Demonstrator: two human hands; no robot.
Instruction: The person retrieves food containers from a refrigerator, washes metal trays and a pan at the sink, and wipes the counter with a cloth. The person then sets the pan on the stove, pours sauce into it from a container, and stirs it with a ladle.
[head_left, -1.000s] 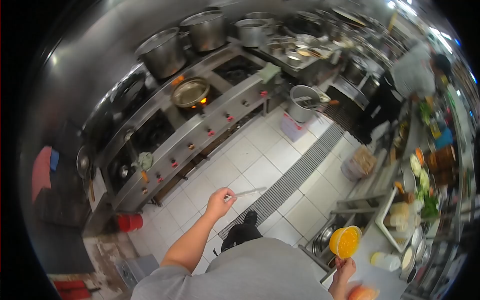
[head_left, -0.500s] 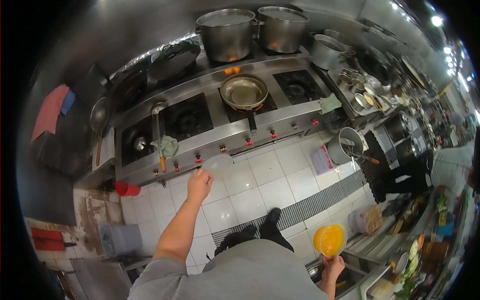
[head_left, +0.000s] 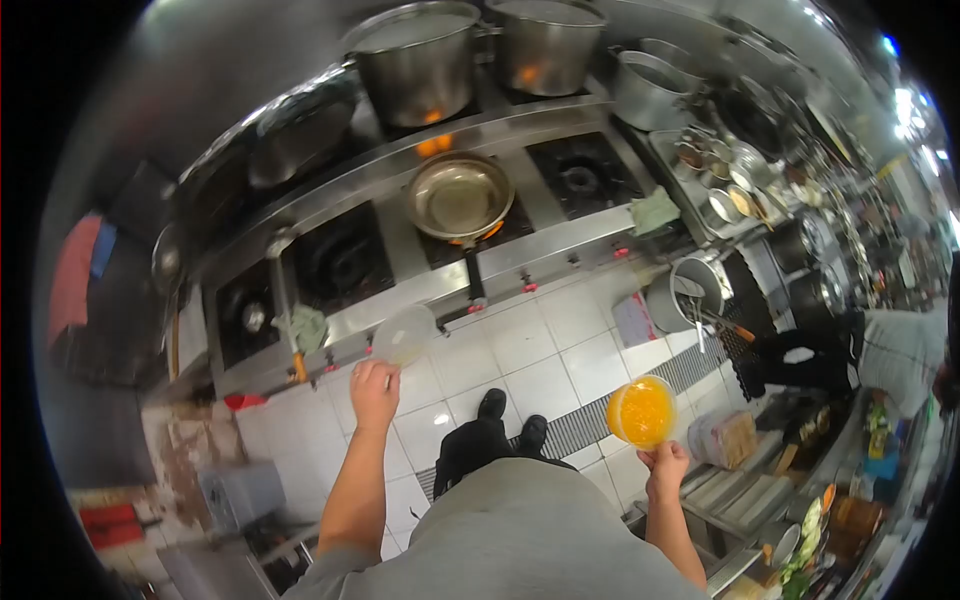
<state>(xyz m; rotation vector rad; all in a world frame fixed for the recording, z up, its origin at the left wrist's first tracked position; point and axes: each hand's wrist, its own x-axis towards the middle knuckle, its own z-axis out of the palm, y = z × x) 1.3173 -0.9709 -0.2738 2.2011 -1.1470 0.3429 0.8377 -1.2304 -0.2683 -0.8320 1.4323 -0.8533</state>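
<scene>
Pinched by its edge, a clear round plastic lid (head_left: 405,333) is in my left hand (head_left: 376,395), held out over the floor near the stove's front. My right hand (head_left: 665,470) grips the rim of a clear round tub (head_left: 642,412) filled with orange-yellow liquid that looks like beaten egg. Ahead of both hands, a frying pan (head_left: 460,197) sits on a lit burner, its black handle pointing towards me. Its inside looks shiny, with a thin layer I cannot make out. Neither hand touches the pan.
Two big stock pots (head_left: 418,66) stand behind the stove (head_left: 400,285). A ladle with a wooden handle (head_left: 300,368) and a green cloth (head_left: 655,211) lie on it. At right stand a metal bucket (head_left: 685,290) and a co-worker (head_left: 900,350). A floor grate (head_left: 590,420) runs near my feet.
My feet have stepped forward and the stove is closer. My right hand has carried the tub forward and slightly left. The lid is still in my left hand.
</scene>
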